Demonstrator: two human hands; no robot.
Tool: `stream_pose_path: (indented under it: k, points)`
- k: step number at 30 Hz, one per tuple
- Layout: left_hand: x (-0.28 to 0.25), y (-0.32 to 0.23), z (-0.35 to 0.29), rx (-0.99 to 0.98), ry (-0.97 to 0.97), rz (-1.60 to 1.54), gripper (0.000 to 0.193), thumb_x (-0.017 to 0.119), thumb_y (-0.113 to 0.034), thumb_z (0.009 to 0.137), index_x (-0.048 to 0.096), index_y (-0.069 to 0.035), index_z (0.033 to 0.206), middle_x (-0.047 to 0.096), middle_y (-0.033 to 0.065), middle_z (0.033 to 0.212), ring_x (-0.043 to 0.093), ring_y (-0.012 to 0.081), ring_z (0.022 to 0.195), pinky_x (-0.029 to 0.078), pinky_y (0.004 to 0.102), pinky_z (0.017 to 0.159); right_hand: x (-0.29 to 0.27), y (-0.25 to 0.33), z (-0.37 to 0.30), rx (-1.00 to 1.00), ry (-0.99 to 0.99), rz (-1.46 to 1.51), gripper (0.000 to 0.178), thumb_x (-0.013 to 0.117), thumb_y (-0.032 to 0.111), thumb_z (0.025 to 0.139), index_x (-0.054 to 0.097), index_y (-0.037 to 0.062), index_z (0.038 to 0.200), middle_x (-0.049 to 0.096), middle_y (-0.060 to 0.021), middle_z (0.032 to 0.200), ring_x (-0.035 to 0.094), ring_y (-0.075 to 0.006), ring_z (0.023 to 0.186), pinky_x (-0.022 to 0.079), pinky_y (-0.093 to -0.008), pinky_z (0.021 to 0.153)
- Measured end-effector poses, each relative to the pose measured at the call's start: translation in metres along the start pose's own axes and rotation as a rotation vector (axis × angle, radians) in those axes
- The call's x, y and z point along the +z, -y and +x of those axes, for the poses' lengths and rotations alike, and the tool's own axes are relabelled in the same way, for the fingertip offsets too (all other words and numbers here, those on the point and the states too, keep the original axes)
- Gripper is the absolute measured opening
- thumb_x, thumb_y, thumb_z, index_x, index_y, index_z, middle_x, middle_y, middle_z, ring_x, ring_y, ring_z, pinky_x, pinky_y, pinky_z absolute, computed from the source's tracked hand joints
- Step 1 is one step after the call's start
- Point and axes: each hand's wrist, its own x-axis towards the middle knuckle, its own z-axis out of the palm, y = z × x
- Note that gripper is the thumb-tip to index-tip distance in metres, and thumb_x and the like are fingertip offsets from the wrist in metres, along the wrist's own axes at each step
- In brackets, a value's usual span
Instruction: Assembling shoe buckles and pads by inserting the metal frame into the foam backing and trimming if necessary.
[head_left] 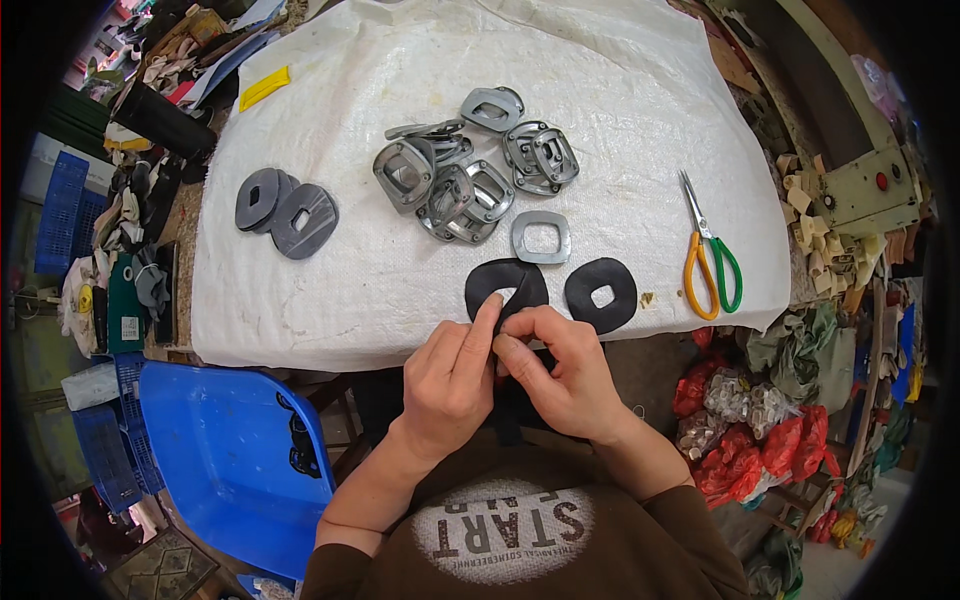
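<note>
A black rounded piece with a central hole [531,283] sits at the table's near edge, between my hands. My left hand [447,376] grips its near side, with the index finger stretched over it toward the hole. My right hand [562,378] pinches the same piece at its near right edge; the fingertips partly hide what they grip. Just beyond lies a single silver metal buckle frame [519,236]. To the right rests a second black holed piece [619,292], flat on the cloth. Several metal buckle frames [404,172] form a loose pile farther back.
Grey holed pieces [304,232] overlap at the left on the white woven sheet [330,120]. Scissors with orange and green handles [715,262] lie at the right. A yellow packet [264,88] is at far left. Below the table's left side stands a blue tub [215,480]; red plastic bags [765,450] sit at right.
</note>
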Motion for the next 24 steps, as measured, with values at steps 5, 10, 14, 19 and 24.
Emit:
stream_pose_path:
  k: [5, 10, 14, 19, 24]
  points:
    - [-0.002, -0.001, 0.000, -0.001, 0.028, -0.022, 0.051, 0.059, 0.010, 0.062, 0.056, 0.007, 0.113, 0.051, 0.0091, 0.071, 0.052, 0.0209, 0.059, 0.045, 0.0317, 0.050, -0.008, 0.003, 0.003, 0.075, 0.080, 0.203, 0.010, 0.056, 0.006, 0.087, 0.056, -0.0042, 0.086, 0.059, -0.0060, 0.072, 0.058, -0.0101, 0.065, 0.048, -0.0231, 0.059]
    - [-0.002, -0.002, -0.001, -0.029, 0.038, -0.082, 0.052, 0.058, 0.012, 0.060, 0.056, 0.006, 0.112, 0.052, 0.0098, 0.072, 0.053, 0.0218, 0.059, 0.045, 0.0324, 0.052, -0.012, -0.003, 0.004, 0.176, 0.156, 0.379, 0.011, 0.057, 0.009, 0.086, 0.055, -0.0021, 0.085, 0.057, -0.0031, 0.073, 0.054, -0.0076, 0.065, 0.045, -0.0221, 0.058]
    - [-0.004, -0.004, -0.001, -0.090, 0.051, -0.214, 0.051, 0.058, 0.013, 0.062, 0.057, 0.005, 0.112, 0.051, 0.0107, 0.071, 0.053, 0.0229, 0.059, 0.045, 0.0329, 0.052, -0.014, -0.008, 0.004, 0.202, 0.194, 0.460, 0.010, 0.057, 0.008, 0.086, 0.054, -0.0015, 0.084, 0.056, -0.0022, 0.073, 0.053, -0.0070, 0.065, 0.045, -0.0214, 0.059]
    - [-0.004, -0.002, 0.000, -0.085, 0.062, -0.199, 0.048, 0.058, 0.013, 0.064, 0.057, 0.005, 0.112, 0.051, 0.0108, 0.071, 0.053, 0.0227, 0.059, 0.044, 0.0328, 0.051, -0.011, -0.012, 0.002, 0.186, 0.170, 0.486, 0.010, 0.056, 0.008, 0.087, 0.053, -0.0017, 0.086, 0.057, -0.0027, 0.074, 0.053, -0.0069, 0.066, 0.045, -0.0213, 0.059]
    - [-0.004, 0.000, 0.000, -0.039, 0.042, -0.106, 0.047, 0.061, 0.009, 0.064, 0.057, 0.006, 0.111, 0.052, 0.0094, 0.071, 0.054, 0.0211, 0.059, 0.045, 0.0316, 0.051, -0.007, -0.006, 0.000, 0.135, 0.140, 0.377, 0.012, 0.055, 0.009, 0.089, 0.053, -0.0024, 0.086, 0.059, -0.0051, 0.074, 0.057, -0.0088, 0.067, 0.048, -0.0226, 0.062]
